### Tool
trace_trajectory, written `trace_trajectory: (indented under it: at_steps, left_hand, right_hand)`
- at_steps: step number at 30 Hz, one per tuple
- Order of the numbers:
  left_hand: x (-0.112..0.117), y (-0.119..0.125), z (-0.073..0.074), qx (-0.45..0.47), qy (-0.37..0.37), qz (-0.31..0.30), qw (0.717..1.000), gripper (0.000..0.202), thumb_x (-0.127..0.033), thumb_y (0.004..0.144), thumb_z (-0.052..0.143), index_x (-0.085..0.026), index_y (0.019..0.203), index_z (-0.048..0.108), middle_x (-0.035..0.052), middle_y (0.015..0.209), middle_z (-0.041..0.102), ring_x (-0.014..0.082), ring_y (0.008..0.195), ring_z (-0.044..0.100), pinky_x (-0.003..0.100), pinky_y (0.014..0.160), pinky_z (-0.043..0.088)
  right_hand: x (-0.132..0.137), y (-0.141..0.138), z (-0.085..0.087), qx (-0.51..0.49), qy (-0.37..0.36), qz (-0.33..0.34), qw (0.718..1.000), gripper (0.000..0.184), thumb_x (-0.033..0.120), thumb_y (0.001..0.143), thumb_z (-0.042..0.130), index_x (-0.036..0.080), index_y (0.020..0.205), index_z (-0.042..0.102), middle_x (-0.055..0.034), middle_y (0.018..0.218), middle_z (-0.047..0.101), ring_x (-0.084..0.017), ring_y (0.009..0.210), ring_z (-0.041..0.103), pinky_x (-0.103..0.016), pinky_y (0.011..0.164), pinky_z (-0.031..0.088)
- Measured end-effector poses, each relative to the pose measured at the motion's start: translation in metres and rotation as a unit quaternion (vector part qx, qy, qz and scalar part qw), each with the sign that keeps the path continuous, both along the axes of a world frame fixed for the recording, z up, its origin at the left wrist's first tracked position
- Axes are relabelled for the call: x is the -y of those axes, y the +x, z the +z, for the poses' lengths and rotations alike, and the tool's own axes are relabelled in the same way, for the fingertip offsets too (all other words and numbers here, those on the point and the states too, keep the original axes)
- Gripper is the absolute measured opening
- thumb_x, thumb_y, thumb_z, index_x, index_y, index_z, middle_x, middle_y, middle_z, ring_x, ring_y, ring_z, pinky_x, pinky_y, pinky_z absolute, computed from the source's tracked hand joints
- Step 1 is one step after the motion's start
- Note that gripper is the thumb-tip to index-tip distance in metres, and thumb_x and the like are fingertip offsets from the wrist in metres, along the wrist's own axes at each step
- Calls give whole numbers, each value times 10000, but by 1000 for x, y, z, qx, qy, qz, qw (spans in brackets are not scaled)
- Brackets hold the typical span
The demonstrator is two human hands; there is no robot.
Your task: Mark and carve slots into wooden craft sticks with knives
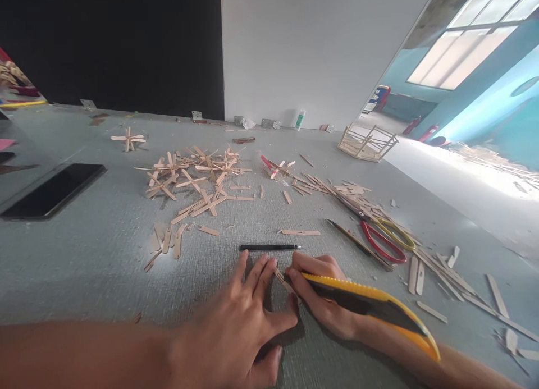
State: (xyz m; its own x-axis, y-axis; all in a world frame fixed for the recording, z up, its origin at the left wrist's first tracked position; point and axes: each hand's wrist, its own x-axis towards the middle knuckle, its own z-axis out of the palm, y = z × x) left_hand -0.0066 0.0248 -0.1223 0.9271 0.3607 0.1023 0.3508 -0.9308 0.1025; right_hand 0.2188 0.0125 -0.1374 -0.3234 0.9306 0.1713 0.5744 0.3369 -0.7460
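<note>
My left hand (pixel 240 321) lies flat on the grey table (pixel 84 254), fingers stretched out and pressing down a small wooden stick piece (pixel 281 278). My right hand (pixel 324 293) is wrapped round a yellow and black utility knife (pixel 370 305), its tip set against that stick just beside my left fingertips. A black pen (pixel 269 247) lies just beyond both hands.
Several loose wooden craft sticks (pixel 193 181) are heaped at the middle, more at the right (pixel 442 271). Red and yellow handled scissors (pixel 385 237) lie right of the pen. A black phone (pixel 53 190) rests at left. A stick frame model (pixel 366 142) stands at the back.
</note>
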Motion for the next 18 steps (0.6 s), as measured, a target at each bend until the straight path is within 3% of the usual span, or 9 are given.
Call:
trace_trajectory:
  at_steps: [9,18]
  left_hand:
    - [-2,-5,1,-22,57,-10,998,664,-507,1002,511,-100,1526,485,331,1443,561,511,1360,524,649,1068,419]
    - [-4,-8,3,1,113,-31,993,656,-488,1019,490,-71,1524,475,297,1396,620,434,1310,608,523,1086,437]
  right_hand:
    - [1,-1,3,5,11,-37,999,340,383,1056,441,219,775,540,40,603,546,-110,531,493,-249,571,380]
    - [2,-2,7,10,-8,-50,999,316,386,1039,470,221,798,590,8,653,660,-135,581,566,-267,612,425]
